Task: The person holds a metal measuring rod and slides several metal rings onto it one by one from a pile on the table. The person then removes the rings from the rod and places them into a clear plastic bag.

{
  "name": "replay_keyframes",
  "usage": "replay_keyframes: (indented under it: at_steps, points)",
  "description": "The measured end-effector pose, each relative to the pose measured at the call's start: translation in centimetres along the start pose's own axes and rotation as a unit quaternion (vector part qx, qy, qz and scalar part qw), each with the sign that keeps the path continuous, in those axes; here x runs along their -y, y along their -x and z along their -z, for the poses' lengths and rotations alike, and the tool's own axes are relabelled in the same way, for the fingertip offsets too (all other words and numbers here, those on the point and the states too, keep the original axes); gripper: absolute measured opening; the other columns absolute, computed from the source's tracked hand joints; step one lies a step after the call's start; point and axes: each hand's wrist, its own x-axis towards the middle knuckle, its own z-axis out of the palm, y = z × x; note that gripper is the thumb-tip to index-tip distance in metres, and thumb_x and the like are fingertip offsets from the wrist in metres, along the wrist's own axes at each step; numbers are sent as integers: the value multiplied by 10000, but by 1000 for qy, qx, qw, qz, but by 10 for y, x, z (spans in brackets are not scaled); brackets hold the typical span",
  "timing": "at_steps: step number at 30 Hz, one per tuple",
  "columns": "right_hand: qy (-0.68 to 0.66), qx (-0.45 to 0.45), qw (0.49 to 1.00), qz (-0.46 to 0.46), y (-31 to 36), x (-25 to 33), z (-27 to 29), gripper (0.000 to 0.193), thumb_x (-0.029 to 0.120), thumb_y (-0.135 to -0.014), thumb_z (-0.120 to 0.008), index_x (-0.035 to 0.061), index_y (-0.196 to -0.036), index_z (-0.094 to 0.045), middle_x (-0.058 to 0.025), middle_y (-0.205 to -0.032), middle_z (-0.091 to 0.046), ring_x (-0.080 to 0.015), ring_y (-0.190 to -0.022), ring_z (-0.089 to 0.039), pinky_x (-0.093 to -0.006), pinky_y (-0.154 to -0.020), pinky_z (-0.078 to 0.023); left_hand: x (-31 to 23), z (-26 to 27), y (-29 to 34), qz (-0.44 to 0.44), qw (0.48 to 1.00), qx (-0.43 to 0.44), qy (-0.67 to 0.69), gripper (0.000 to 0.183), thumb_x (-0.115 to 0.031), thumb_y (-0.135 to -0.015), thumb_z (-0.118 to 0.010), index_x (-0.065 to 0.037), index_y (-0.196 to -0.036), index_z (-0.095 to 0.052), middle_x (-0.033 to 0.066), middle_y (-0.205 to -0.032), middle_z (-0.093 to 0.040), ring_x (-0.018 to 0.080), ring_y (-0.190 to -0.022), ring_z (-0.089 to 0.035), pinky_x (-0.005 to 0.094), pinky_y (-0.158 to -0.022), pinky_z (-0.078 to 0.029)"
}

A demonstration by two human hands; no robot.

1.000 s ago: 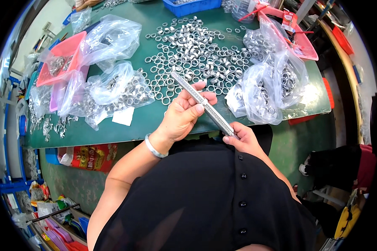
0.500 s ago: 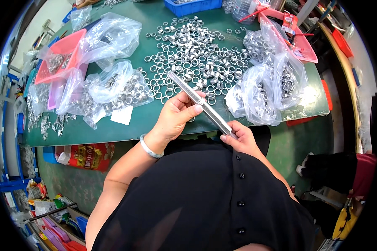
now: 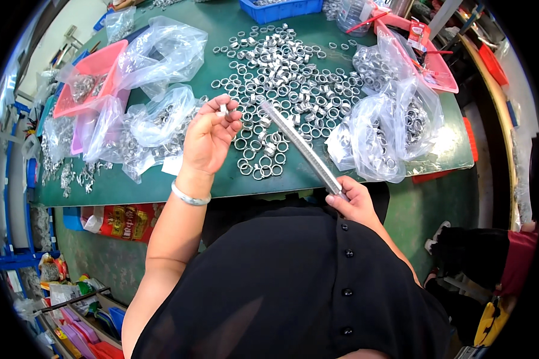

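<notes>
A silver ring (image 3: pixel 224 110) is pinched between the thumb and fingers of my left hand (image 3: pixel 211 133), raised over the near part of the green table. My right hand (image 3: pixel 354 202) is closed around the thick lower end of a ring mandrel (image 3: pixel 299 143), a tapered metal rod with scale marks. It slants up and to the left, its thin tip apart from my left hand, with no ring visible on it. Behind the rod spreads a loose heap of silver rings (image 3: pixel 281 78); a small group of them lies below the tip.
Clear plastic bags of rings lie at left (image 3: pixel 161 128) and right (image 3: pixel 371 134). Pink bins stand at the left (image 3: pixel 96 78) and far right (image 3: pixel 440 72). A blue tray (image 3: pixel 281 11) is at the back of the green table (image 3: pixel 233 185). Another person's dark-clothed legs (image 3: pixel 473 248) show at right.
My left hand has left the mandrel and moved left and up, now with a ring in its fingers. The mandrel stays in my right hand, turned a little more upright.
</notes>
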Motion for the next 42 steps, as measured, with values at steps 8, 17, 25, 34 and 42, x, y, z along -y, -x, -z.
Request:
replay_keyframes:
  at_steps: [8,17,25,34,42]
  points:
    - [-79,-10,996,-27,0,-3,9,187,51,-765,-578,-4,-923,-496,51,-676,-458,3,-530,-340,-151,-462,-268,10,-13,-18,-55,814,33,-578,210,-39,-715,-608,-55,-924,-613,-26,-640,-461,66,-553,-414,201,-510,-357]
    - [-66,-5,997,-40,2,1,9,177,46,-764,-580,0,-915,-502,54,-690,-461,6,-535,-351,-151,-467,-275,14,-12,-36,45,811,64,-580,102,-65,-722,-624,-33,-815,-597,-11,-693,-511,93,-598,-476,228,-539,-393]
    - [-54,6,998,-27,1,-2,6,165,52,-763,-586,0,-900,-510,58,-679,-458,4,-552,-354,-152,-486,-279,7,-9,-36,136,986,101,2,94,-116,-824,-530,-35,-873,-523,86,-866,-562,67,-607,-448,181,-532,-394]
    - [-6,14,999,-39,2,-1,5,178,65,-752,-597,1,-898,-516,57,-679,-455,-8,-578,-359,-163,-512,-290,15,-18,-25,88,977,191,30,307,-55,-822,-502,-4,-1121,-452,165,-1110,-496,74,-711,-479,182,-624,-412]
    - [5,21,999,-38,2,1,3,154,66,-752,-596,10,-869,-515,61,-670,-455,-8,-563,-358,-166,-500,-290,23,-18,-14,52,983,174,23,245,-26,-824,-487,-57,-1066,-493,58,-952,-545,86,-794,-501,196,-685,-411]
